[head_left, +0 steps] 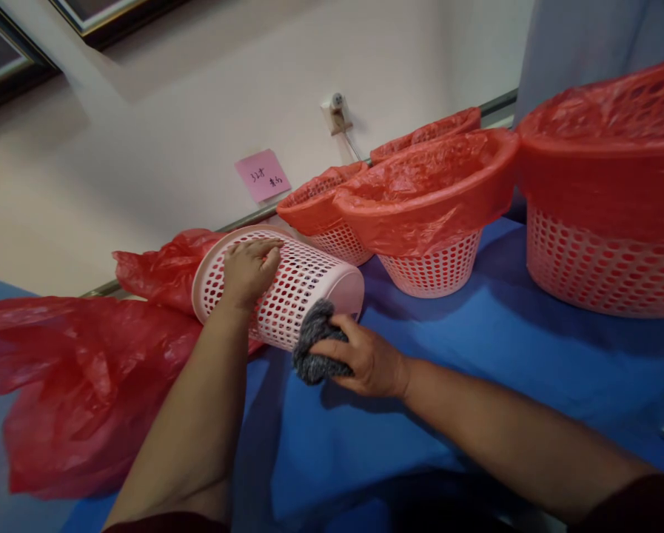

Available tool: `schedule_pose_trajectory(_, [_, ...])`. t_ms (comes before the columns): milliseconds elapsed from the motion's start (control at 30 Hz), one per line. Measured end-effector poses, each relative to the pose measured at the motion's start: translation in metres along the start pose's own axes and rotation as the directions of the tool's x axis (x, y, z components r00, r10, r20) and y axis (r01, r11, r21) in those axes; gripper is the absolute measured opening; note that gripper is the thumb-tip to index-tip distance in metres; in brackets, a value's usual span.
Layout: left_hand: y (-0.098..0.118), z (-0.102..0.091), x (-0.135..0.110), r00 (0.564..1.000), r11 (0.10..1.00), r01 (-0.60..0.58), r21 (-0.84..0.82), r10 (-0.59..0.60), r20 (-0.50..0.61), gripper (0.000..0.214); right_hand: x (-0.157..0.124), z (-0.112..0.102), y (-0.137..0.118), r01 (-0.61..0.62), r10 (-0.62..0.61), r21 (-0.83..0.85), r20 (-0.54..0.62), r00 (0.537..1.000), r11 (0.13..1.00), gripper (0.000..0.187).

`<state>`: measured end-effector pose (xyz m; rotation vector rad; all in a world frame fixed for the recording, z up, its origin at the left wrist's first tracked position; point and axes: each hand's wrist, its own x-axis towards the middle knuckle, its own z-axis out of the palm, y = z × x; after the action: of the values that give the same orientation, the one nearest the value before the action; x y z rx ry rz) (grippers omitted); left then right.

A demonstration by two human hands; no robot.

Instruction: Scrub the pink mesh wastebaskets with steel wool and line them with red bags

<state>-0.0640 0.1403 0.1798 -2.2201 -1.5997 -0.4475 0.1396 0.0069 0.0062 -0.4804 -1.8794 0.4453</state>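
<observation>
A pale pink perforated plastic wastebasket (292, 285) lies on its side on the blue tabletop (398, 437), its base turned to the right. Over its upper side rests my left hand (249, 272), fingers bent against the lattice and holding it. My right hand (368, 359) is closed around a crumpled dark grey cloth (317, 348). That cloth touches the lower edge of the basket near its base. Left of the basket's rim, red plastic bags (92, 385) lie in a loose heap.
Upright baskets with red liners stand to the right: a small one (332, 196), a wider one (431, 222) and a large one (603, 237); another red-lined rim (426, 133) shows behind. A pink note (263, 175) and a socket with plug (337, 115) are on the wall.
</observation>
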Motion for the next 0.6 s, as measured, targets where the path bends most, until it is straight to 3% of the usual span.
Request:
schedule_pose_trajectory(67, [0.000,0.000,0.000,1.000,1.000,0.003,0.007,-0.003,-0.010,0.048,0.002,0.001,0.001,0.015,-0.016,0.015,0.020,1.000,1.000,0.050])
schedule_pose_trajectory(133, [0.002,0.000,0.000,1.000,1.000,0.005,0.016,-0.005,-0.013,0.048,0.009,-0.003,0.014,-0.081,0.084,0.029,-0.120,0.989,0.996,0.046])
schedule_pose_trajectory(167, [0.003,-0.001,0.000,1.000,1.000,0.004,0.017,-0.004,-0.010,0.047,0.014,-0.006,0.022,-0.168,0.173,0.040,-0.227,0.958,0.985,0.045])
schedule_pose_trajectory(233, [0.005,-0.001,0.001,1.000,1.000,0.005,0.015,-0.004,-0.017,0.047,0.023,-0.013,0.038,-0.355,0.356,0.082,-0.405,0.842,0.931,0.046])
schedule_pose_trajectory(300, [0.006,-0.001,0.002,1.000,1.000,0.005,0.009,-0.005,-0.024,0.047,0.026,-0.017,0.044,-0.447,0.444,0.113,-0.466,0.765,0.887,0.047])
schedule_pose_trajectory(333, [0.007,-0.001,0.002,1.000,1.000,0.005,0.006,-0.005,-0.025,0.048,0.025,-0.017,0.043,-0.440,0.439,0.111,-0.451,0.777,0.891,0.048])
schedule_pose_trajectory(467, [0.006,0.000,0.002,1.000,1.000,0.009,-0.011,-0.009,-0.022,0.047,0.007,-0.003,0.012,-0.268,0.282,0.092,-0.213,0.936,0.959,0.047])
schedule_pose_trajectory(533, [0.006,0.000,0.001,0.999,1.000,0.023,-0.015,-0.023,-0.024,0.045,-0.001,0.006,-0.004,-0.308,0.318,0.117,-0.080,0.945,0.944,0.045])
schedule_pose_trajectory(600, [0.005,0.001,0.000,0.999,0.999,0.034,-0.020,-0.034,-0.022,0.044,-0.006,0.012,-0.011,-0.414,0.416,0.124,0.007,0.909,0.902,0.041])
